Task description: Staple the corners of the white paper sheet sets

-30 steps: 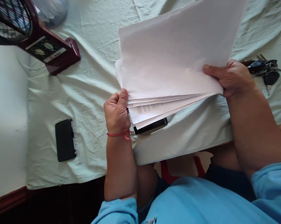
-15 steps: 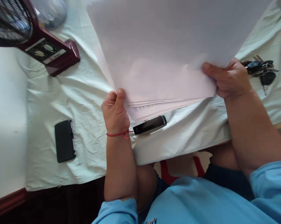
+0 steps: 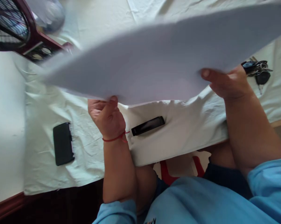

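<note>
Sheets of paper (image 3: 159, 59) are held up over the cloth-covered counter (image 3: 43, 174), bowed and spread wide between the two hands. The left hand (image 3: 105, 116), with a red string (image 3: 114, 137) at its wrist, is closed on the lower edge, thumb on top; the right hand (image 3: 226, 82) pinches the other side, its thumb flat on the upper face. Just below the papers lies a narrow black object (image 3: 148, 125), with a flat black case (image 3: 63, 144) farther left. Keys (image 3: 259, 70) lie right beside the right hand. Beyond, a dark red racket-like device (image 3: 33, 21) has its base overlapped by a paper corner; a clear plastic bag (image 3: 51, 14) is cut off behind it. Motion blurs the far paper edge, and most fingers are hidden underneath.
</note>
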Available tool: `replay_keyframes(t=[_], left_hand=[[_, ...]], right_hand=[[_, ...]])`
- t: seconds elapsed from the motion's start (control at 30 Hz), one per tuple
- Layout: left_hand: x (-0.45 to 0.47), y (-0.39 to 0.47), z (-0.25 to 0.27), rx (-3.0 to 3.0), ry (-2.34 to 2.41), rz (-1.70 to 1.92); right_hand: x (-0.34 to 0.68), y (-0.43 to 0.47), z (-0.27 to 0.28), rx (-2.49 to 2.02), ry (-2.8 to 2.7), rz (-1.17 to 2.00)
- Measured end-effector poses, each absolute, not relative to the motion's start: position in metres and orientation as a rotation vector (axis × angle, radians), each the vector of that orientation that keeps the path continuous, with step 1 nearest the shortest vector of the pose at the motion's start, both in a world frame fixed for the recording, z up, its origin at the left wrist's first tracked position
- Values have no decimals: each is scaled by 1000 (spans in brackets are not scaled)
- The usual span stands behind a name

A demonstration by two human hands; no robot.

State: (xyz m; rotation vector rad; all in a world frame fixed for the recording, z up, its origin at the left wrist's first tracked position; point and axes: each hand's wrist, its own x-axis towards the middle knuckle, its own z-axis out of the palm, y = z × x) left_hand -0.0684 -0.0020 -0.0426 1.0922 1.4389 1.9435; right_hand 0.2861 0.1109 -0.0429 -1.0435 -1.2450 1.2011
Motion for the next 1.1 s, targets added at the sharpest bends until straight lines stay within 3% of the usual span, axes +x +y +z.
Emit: replay_keyframes(t=[0.13,0.27,0.53,0.73,0.93,1.1], left_hand=[[-62,-1,-43,1045,1373,1839],[-55,0,-45,1073,1526,1792],[-47,-1,-31,1140,1360,2081],[-57,2,-44,1053,1468,1878],[-56,1,-42,1088,1365,1908],[-56,-3,-45,1123,1560,1658]], right_hand=[[290,110,-44,-881,-1387,1244],[290,111,-50,-1003,-1400,1245],[287,111,-53,-1035,-1368,1009],[290,105,-46,-1030,-1517,1181],[289,105,-45,-1028,-1478,1189],[291,105,-49,-1109,-1514,1246]])
